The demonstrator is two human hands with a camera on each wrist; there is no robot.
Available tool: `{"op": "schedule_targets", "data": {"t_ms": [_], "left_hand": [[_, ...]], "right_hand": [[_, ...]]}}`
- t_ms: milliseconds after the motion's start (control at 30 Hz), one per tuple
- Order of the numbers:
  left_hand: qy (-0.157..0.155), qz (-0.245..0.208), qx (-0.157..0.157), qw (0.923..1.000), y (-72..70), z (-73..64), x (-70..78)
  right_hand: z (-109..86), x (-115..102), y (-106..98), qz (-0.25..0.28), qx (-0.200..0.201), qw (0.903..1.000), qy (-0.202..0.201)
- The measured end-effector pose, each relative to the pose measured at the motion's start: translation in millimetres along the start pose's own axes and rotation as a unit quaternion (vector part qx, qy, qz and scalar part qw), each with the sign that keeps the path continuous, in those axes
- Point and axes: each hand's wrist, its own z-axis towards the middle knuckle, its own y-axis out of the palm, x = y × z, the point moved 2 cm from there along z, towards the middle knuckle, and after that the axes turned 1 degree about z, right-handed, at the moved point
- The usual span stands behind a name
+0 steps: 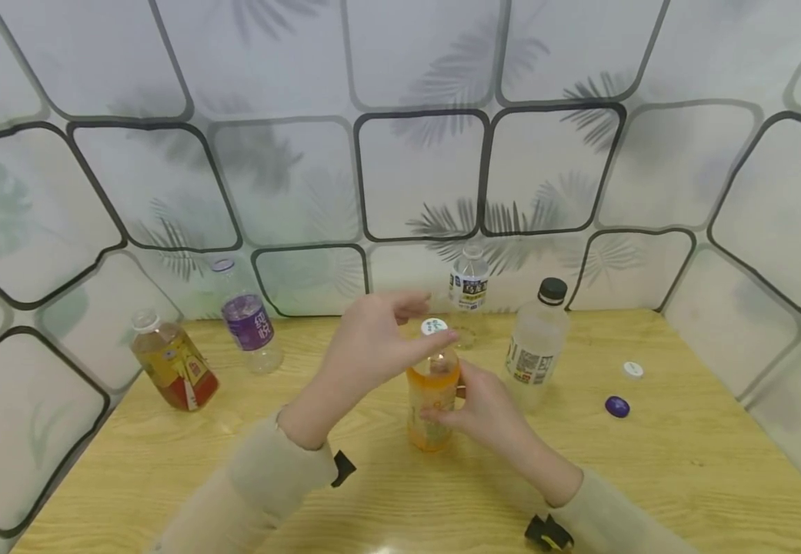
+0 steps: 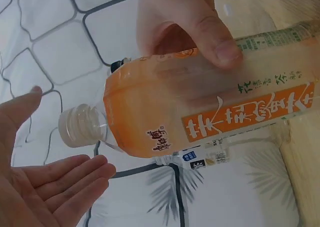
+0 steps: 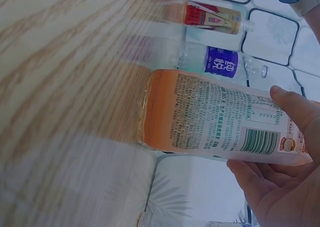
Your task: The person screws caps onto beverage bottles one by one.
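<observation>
A clear bottle with an orange-and-white label (image 1: 419, 396) stands upright on the table, a white cap (image 1: 435, 326) on its neck. My right hand (image 1: 486, 404) grips its side, thumb across the front and fingers behind. The left hand (image 1: 375, 335) hovers at the top, fingers and thumb spread on either side of the cap. In the left wrist view a gap shows between the left fingers and the bottle cap (image 2: 77, 126). From the right wrist view, the label's back (image 3: 220, 117) has small print and a barcode.
To the left stand a red-and-yellow-labelled bottle (image 1: 175, 365) and a purple-labelled bottle (image 1: 249, 323). A clear bottle (image 1: 469, 286) is behind, and a dark-capped bottle (image 1: 535, 346) close to the right hand. A white cap (image 1: 633, 370) and a purple cap (image 1: 617, 406) lie at right.
</observation>
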Motion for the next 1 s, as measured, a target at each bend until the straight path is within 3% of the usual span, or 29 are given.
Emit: {"op": "schedule_targets", "data": {"t_ms": [67,167,267,333,500,600,767,1000], "left_hand": [[0.02,0.056,0.055,0.9967,2.6,-2.0,5.7],[0.059,0.13,0.11,0.9837,7.6,-4.0,11.2],[0.076,0.16,0.13,0.9756,10.7,-4.9,12.5],[0.076,0.155,0.126,0.9768,11.2,-4.4,11.6],[0.055,0.052,0.064,0.9951,9.0,-0.7,5.8],[0.039,-0.026,0.016,0.9988,8.8,1.5,-1.7],[0.036,-0.123,-0.06,0.99,10.7,5.1,-14.0],[0.047,-0.206,-0.145,0.9666,9.5,10.3,-21.3]], "right_hand": [[-0.7,-0.6,-0.3,0.003,0.002,1.0,-0.001],[-1.8,-0.6,-0.3,0.007,0.002,1.0,-0.002],[-2.1,-0.7,0.0,0.007,0.0,1.0,0.0],[-1.8,-0.7,0.4,0.005,0.0,1.0,0.003],[-0.4,-0.4,0.0,0.005,-0.001,1.0,0.009],[0.1,0.9,-0.2,0.003,-0.005,1.0,0.005],[0.2,0.6,0.6,0.003,-0.012,0.9999,0.007],[-0.2,0.3,0.5,0.005,-0.009,0.9999,0.009]]}}
